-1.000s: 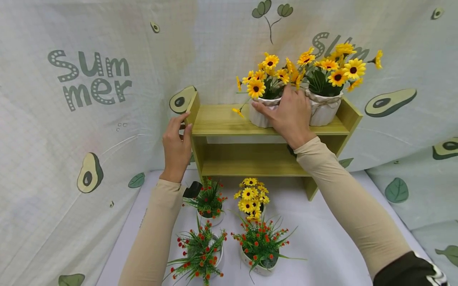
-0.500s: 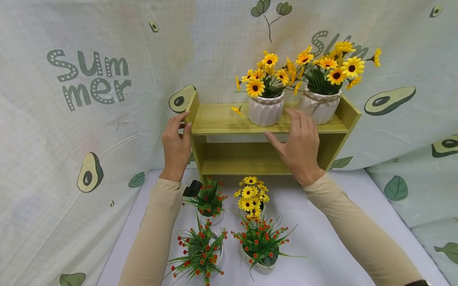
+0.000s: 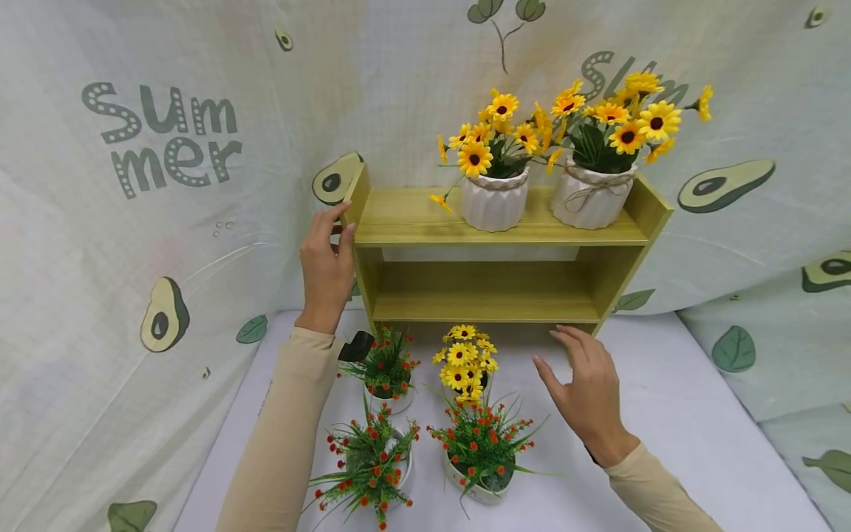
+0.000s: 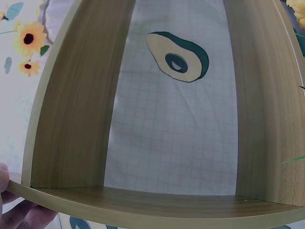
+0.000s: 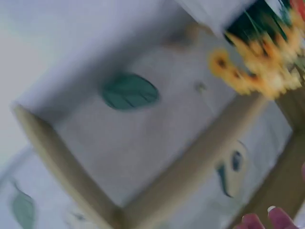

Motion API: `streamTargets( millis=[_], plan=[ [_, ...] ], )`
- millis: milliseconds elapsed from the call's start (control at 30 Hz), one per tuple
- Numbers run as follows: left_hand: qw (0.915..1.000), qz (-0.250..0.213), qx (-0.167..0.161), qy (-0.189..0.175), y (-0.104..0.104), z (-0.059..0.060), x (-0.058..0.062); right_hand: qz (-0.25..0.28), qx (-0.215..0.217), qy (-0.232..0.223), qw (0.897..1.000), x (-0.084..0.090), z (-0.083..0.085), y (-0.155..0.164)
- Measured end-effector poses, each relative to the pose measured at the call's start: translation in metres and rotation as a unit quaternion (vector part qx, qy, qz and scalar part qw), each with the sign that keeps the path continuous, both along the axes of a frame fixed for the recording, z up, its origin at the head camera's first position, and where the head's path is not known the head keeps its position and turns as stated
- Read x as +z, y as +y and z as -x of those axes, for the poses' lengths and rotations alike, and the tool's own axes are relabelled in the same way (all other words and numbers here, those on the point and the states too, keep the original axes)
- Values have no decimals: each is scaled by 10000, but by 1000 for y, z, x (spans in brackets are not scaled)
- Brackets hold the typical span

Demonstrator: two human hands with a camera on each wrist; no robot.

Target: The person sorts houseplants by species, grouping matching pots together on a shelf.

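Observation:
A two-tier wooden shelf (image 3: pixel 412 235) stands against the cloth backdrop. My left hand (image 3: pixel 326 270) holds its left side panel near the upper end; in the left wrist view the fingers (image 4: pixel 29 214) lie outside the panel, with the thumb at its edge. Two white ribbed pots, the left pot (image 3: pixel 495 203) and the right pot (image 3: pixel 593 198), sit apart on the top tier with yellow daisies. My right hand (image 3: pixel 592 391) holds nothing, fingers apart, in front of the shelf's lower right. To its left is a smaller pot of yellow daisies (image 3: pixel 465 362).
Three pots of red-flowered grass stand before the shelf: the back plant (image 3: pixel 388 362), the front left plant (image 3: pixel 368 465) and the front right plant (image 3: pixel 485 447). A white cloth (image 3: pixel 705 414) covers the table. The patterned backdrop (image 3: pixel 199 59) hangs close behind.
My right hand has let go of the left daisy pot on the top tier and moved down and right toward the table. The left hand has stayed at the shelf's side.

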State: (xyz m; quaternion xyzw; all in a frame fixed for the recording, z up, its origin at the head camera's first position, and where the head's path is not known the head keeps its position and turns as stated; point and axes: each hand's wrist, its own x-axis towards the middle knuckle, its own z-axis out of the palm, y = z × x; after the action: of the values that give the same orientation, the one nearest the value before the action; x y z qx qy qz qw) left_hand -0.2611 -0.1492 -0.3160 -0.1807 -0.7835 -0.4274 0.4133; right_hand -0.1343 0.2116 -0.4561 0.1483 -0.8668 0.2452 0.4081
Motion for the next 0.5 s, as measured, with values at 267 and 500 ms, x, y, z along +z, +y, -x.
streamTargets(
  millis=[267, 500],
  plan=[
    [9999, 24, 52, -88, -1, -2, 2, -335, -159, -893, 9953, -59, -26, 8],
    [9999, -23, 64, -127, 1, -3, 2, -411, 94, -1835, 9821, -89, -52, 0]
  ],
)
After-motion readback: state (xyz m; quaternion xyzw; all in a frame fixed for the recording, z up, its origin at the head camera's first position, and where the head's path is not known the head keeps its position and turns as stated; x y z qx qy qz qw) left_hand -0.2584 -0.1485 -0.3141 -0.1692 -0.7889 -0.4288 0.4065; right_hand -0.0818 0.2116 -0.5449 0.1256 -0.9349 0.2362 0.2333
